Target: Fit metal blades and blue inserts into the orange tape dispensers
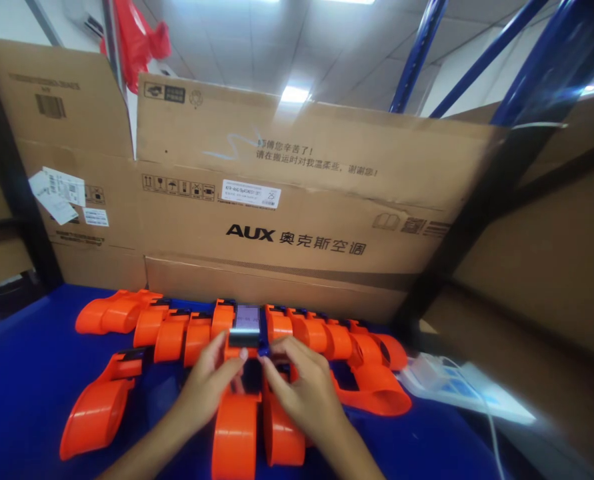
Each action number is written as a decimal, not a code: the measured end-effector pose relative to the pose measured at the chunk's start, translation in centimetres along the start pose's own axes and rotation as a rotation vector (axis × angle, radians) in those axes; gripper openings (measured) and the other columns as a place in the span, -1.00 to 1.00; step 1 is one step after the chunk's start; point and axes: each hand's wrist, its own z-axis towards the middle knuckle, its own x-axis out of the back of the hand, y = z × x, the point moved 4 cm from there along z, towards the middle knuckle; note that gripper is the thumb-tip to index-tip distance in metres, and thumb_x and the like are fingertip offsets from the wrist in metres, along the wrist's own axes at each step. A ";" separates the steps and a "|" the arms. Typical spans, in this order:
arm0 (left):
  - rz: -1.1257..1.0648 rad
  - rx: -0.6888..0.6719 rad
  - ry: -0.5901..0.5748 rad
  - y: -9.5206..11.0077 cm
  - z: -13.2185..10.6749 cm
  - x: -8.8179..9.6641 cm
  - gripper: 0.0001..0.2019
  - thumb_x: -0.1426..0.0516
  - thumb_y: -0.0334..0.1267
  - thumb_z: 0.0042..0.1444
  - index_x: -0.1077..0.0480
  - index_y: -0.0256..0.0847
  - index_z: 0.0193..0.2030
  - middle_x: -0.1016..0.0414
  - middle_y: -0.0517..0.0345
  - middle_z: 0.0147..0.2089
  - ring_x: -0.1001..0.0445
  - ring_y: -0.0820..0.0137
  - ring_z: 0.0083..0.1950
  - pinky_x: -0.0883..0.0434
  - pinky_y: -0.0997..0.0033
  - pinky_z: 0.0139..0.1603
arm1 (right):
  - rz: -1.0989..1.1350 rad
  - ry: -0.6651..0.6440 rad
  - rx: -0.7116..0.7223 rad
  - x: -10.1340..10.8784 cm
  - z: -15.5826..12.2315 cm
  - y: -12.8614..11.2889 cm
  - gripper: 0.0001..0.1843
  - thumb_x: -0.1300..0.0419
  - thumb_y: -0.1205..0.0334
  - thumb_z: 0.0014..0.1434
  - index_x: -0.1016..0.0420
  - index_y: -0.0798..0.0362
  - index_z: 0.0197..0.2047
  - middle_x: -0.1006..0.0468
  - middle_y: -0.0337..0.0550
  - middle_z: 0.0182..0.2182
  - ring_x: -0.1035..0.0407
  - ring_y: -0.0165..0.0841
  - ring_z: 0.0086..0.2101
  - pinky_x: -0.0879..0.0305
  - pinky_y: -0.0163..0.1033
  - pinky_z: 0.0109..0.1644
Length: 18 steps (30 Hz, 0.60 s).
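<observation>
Both my hands are at the middle of a blue surface, on an orange plastic tape dispenser [234,433] with a wide loop at its near end. My left hand [209,380] grips its left side, thumb on top near a dark part with a silvery ribbed edge [245,331]. My right hand [304,380] pinches the right side by a small blue piece [263,349]. Just behind stands a small pale screen [248,316] with blurred digits. Another orange loop [283,433] lies partly under my right hand. The fingers' undersides are hidden.
Several orange dispensers [169,340] with dark ends stand in a row at the back of the blue surface [21,360]. One lies at left [97,413], another at right [381,390]. A cardboard wall [297,213] closes the back. A white power strip [467,390] with a cable lies right.
</observation>
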 end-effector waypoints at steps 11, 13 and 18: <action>-0.030 0.002 0.024 0.4 -0.2 0.0 -0.68 -0.26 -0.05 0.14 -0.43 -0.19 -0.07 -0.41 0.27 -0.41 -0.40 0.48 -0.49 -0.44 0.52 -0.49 | -0.169 -0.115 0.192 0.0 0.0 0.3 -0.92 -0.14 0.27 0.36 -0.42 0.00 -0.22 -0.55 -0.10 -0.33 -0.46 -0.26 -0.34 -0.39 -0.19 -0.23; -0.048 0.019 0.016 0.3 -0.2 -0.1 -0.69 -0.27 -0.05 0.14 -0.44 -0.19 -0.10 -0.41 0.27 -0.42 -0.41 0.47 -0.49 -0.44 0.51 -0.49 | -0.196 -0.140 0.208 -0.1 0.0 0.0 -0.89 -0.12 0.28 0.36 -0.41 -0.02 -0.24 -0.54 -0.10 -0.35 -0.44 -0.26 -0.35 -0.38 -0.17 -0.24; -0.171 0.052 0.009 -0.2 0.0 -0.3 -0.72 -0.31 -0.07 0.10 -0.47 -0.22 -0.20 -0.43 0.25 -0.47 -0.44 0.48 -0.53 -0.43 0.52 -0.47 | -0.111 -0.105 0.199 0.4 0.0 -1.0 -0.93 -0.17 0.27 0.33 -0.42 -0.04 -0.25 -0.52 -0.10 -0.34 -0.42 -0.24 -0.33 -0.37 -0.15 -0.22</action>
